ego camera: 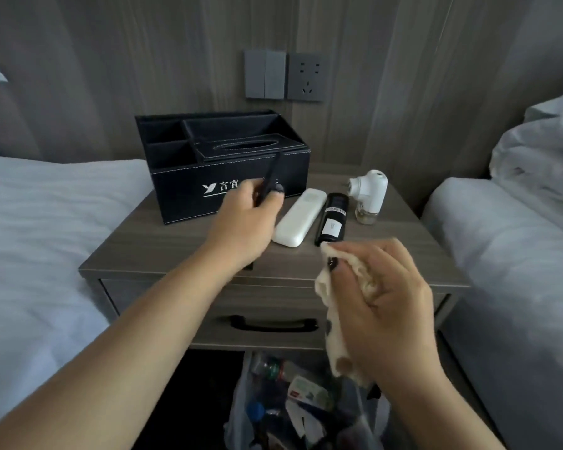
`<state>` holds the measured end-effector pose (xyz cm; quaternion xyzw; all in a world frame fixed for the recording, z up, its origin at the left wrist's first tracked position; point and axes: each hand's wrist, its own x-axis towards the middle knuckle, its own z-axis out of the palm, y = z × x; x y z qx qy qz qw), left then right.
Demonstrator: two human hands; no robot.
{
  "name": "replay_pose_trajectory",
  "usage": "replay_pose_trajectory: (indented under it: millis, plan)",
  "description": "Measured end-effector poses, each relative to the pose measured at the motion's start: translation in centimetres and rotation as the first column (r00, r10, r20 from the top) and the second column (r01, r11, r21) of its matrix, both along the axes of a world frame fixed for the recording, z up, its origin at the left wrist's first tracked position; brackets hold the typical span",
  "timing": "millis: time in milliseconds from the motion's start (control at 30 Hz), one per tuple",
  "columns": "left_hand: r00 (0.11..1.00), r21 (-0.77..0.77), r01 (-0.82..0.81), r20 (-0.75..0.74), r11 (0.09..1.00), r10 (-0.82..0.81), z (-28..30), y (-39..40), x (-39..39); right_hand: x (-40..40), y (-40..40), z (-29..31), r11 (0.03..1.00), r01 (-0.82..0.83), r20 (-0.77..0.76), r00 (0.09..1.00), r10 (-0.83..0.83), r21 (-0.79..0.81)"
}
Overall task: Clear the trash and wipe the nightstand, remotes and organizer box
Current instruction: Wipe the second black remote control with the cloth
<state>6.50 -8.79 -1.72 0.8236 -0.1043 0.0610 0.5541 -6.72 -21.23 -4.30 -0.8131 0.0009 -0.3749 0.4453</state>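
A black organizer box [182, 190] with a tissue slot stands at the back left of the wooden nightstand [176, 251]. My left hand [244, 219] pinches a thin black remote [272, 177], raised in front of the box. A white remote [298, 217] and a black remote [333, 217] lie side by side on the top, to the right of the box. My right hand [384, 300] grips a cream spotted cloth [333, 319] over the front edge, close to the black remote's near end.
A white plug-in vaporizer [369, 193] stands behind the remotes. A bag of trash [293, 404] with bottles and wrappers sits on the floor below the drawer [267, 323]. Beds flank the nightstand, left bed [39, 238] and right bed [507, 254]. Switches and a socket [307, 77] are on the wall.
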Motion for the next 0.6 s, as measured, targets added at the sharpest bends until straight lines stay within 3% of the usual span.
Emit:
replay_pose_trajectory:
  millis: [67,133,333,500,600]
  plan:
    - [0.999,0.401,-0.036,0.045,0.915,0.019,-0.4,-2.4,2.0,0.2,-1.3,0.5,0.995,0.056,-0.036,0.998,-0.053,0.088]
    - [0.999,0.569,-0.043,0.013,0.822,0.044,-0.6,-3.9,3.5,0.1,-2.0,0.7,0.986,0.081,-0.078,0.994,-0.070,0.144]
    - [0.990,0.738,-0.136,0.130,0.660,0.059,-1.1,-4.1,5.4,-0.2,-2.4,0.5,0.991,0.082,-0.134,0.989,-0.068,0.104]
    - [0.982,0.649,-0.174,0.171,0.740,0.081,-2.1,-3.5,5.4,-0.4,-2.3,0.5,0.995,0.061,-0.126,0.991,-0.051,0.075]
    - [0.985,0.683,-0.154,0.166,0.714,0.054,-2.2,-3.8,5.4,-0.1,-1.9,0.3,0.996,0.054,-0.134,0.990,-0.043,0.076]
